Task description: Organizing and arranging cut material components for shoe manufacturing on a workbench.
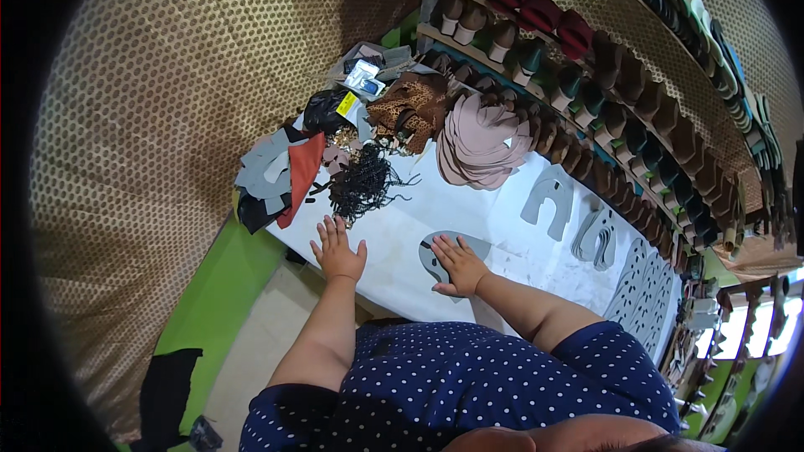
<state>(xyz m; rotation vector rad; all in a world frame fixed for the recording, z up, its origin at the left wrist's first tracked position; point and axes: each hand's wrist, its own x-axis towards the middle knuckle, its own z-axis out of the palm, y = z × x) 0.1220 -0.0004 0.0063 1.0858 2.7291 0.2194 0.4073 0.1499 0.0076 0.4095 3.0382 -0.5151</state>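
Observation:
My right hand (459, 268) lies flat, fingers outstretched, on a grey curved cut piece (428, 259) with small dark marks, partly hidden under the palm. Close to the table's near edge, my left hand (337, 253) is spread palm down and holds nothing. Just beyond its fingertips is a tangled heap of black braided cords (364, 180). A big fanned stack of dusty-pink cut pieces (481, 146) sits farther back. To the right on the white tabletop (398, 238) are a grey horseshoe-shaped piece (536, 201) and a small stack of similar grey pieces (593, 243).
Grey and red scraps (272, 167) pile up at the table's left end. Behind are leopard-print material (410, 109) and a black plastic bag (322, 110). Shelves of shoe lasts (615, 117) line the back right. More grey pieces (641, 285) cover the right end.

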